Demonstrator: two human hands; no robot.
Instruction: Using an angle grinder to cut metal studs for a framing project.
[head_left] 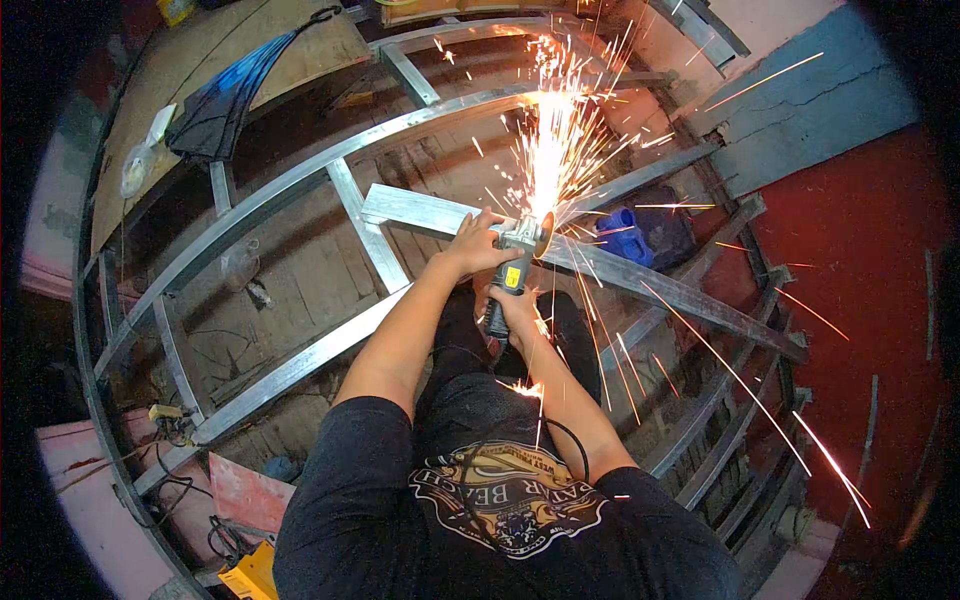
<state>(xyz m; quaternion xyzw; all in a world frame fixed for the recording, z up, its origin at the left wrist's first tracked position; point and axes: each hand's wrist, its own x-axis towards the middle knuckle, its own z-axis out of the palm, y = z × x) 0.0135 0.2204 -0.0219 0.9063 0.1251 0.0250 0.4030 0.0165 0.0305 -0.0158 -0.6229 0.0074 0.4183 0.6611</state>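
Note:
My right hand (514, 313) grips the dark body of an angle grinder (517, 258). My left hand (477, 243) is clamped on the grinder's head, by the side handle. The grinder's disc touches a long loose steel tube (420, 212) that lies across a curved metal frame (300, 185). A bright fan of sparks (556, 140) shoots up and away from the disc, and more streak down to the right. The grinder's black cord (500, 470) runs down over my dark shirt.
The frame of square steel tubes rests over wooden boards. A blue tool (626, 235) lies just right of the cut. A dark blue sheet (222, 100) lies on a plywood board at top left. A yellow machine (250, 575) and cables sit at bottom left. Red floor lies right.

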